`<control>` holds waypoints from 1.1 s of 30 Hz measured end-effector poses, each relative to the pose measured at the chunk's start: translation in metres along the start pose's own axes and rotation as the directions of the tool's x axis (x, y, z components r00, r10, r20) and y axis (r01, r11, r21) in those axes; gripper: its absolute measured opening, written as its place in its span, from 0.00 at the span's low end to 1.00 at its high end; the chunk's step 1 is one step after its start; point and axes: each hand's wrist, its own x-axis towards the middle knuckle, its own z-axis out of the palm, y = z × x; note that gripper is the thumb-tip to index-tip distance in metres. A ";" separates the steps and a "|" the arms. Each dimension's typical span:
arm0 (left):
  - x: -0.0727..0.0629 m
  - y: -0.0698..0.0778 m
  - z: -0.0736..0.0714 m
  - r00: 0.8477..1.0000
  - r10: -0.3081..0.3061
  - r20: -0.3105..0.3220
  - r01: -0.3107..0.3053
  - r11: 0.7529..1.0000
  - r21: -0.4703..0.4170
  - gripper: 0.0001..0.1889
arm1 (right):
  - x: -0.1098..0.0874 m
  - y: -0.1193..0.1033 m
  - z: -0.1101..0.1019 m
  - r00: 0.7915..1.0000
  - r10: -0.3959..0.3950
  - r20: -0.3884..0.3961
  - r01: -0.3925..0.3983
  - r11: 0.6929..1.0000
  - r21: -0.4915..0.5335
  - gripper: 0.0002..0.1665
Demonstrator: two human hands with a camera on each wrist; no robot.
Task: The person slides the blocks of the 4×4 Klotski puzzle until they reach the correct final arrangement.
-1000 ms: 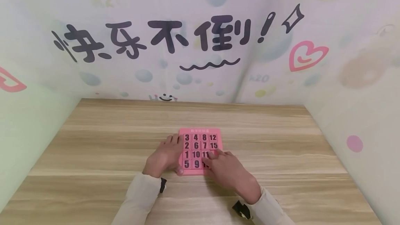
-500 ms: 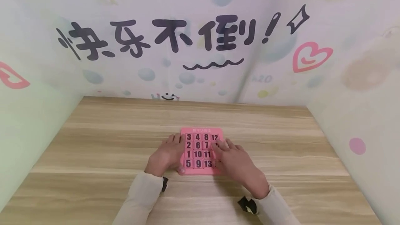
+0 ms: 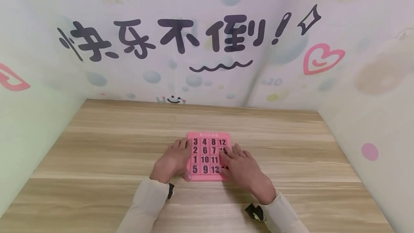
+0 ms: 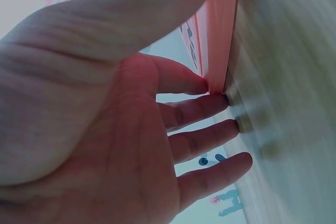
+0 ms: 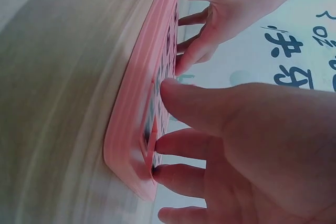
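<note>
A pink number slide puzzle (image 3: pixel 208 177) lies flat on the table, its tiles marked in black digits. My left hand (image 3: pixel 173 159) rests at its left side, thumb by the lower left corner; in the left wrist view the index fingertip touches the pink side wall and the other fingers stretch out fairly straight. Over the right column lies my right hand (image 3: pixel 244 166), fingers extended, partly covering the 15 tile (image 3: pixel 222 151) and the tile at bottom right. Its thumb (image 5: pixel 181 95) touches the tile face in the right wrist view. A gap without a tile shows between those two tiles.
The wood-grain table (image 3: pixel 129 125) spreads around the puzzle. A white printed cloth wall (image 3: pixel 207 82) with black characters stands behind it, and pale walls close off both sides. Cream sleeves with black cuff tabs (image 3: pixel 254 212) cover my forearms.
My right hand has shifted from the 11 and 13 tiles rightward onto the right column, uncovering them. Since half a second ago its fingers have slid slightly off the 12. The left hand stays put.
</note>
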 end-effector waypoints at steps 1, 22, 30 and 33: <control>0.000 0.000 0.000 1.000 -0.001 0.000 0.001 1.000 0.000 0.64 | 0.000 0.000 0.000 1.000 0.002 0.001 -0.002 1.000 0.002 0.34; -0.001 0.000 0.000 1.000 0.003 -0.011 -0.003 1.000 -0.005 0.63 | -0.004 -0.001 -0.003 0.999 -0.020 0.028 0.020 1.000 -0.008 0.33; 0.000 0.000 -0.002 1.000 0.005 -0.009 -0.005 1.000 0.018 0.64 | -0.005 -0.001 -0.005 0.999 -0.036 0.037 0.036 0.999 0.008 0.33; 0.000 0.000 -0.002 1.000 0.004 -0.002 -0.004 1.000 0.018 0.64 | -0.005 -0.001 -0.006 0.998 -0.047 0.047 0.046 0.999 0.022 0.34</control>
